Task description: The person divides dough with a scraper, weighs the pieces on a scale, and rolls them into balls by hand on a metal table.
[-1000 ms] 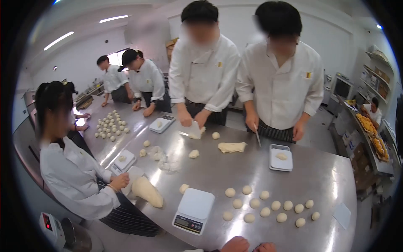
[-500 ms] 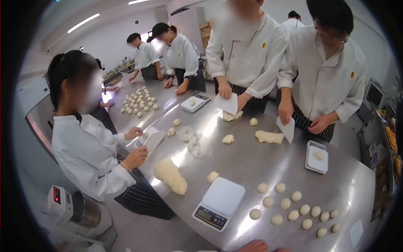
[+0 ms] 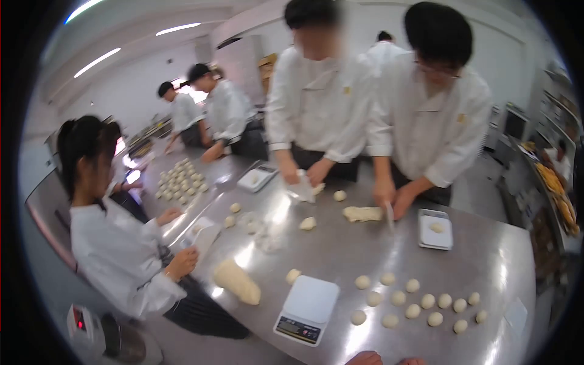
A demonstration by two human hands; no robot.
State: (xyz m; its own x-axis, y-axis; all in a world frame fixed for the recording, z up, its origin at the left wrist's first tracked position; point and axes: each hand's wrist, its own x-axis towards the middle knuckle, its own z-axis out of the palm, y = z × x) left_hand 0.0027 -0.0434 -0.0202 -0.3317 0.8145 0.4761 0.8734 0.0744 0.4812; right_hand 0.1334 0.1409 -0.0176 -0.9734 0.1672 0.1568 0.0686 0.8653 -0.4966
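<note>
At the bottom edge, my left hand (image 3: 365, 358) shows only as a strip at the near rim of the steel table (image 3: 304, 243). Just right of it, an even smaller part of my right hand (image 3: 412, 361) enters the picture. The frame cuts off the fingers of both, so what they hold is hidden. Beyond my hands lie several round dough balls (image 3: 412, 311) in loose rows. To the left stands a white digital scale (image 3: 309, 301) with a bare platform. A small dough piece (image 3: 293, 277) touches its far side, and a large dough slab (image 3: 236, 281) lies further left.
A person on the left holds a white scraper (image 3: 205, 237). Across the table, two people work dough with scrapers, one beside a dough strip (image 3: 363, 214). Another scale (image 3: 435, 229) bears a dough piece. A white scraper-like sheet (image 3: 516, 314) lies at right; crumpled plastic (image 3: 265, 238) lies mid-table.
The view has shifted, so the table contents sit further left. The rightmost person's two hands are now together at the scraper by the dough strip. My right hand shows slightly more.
</note>
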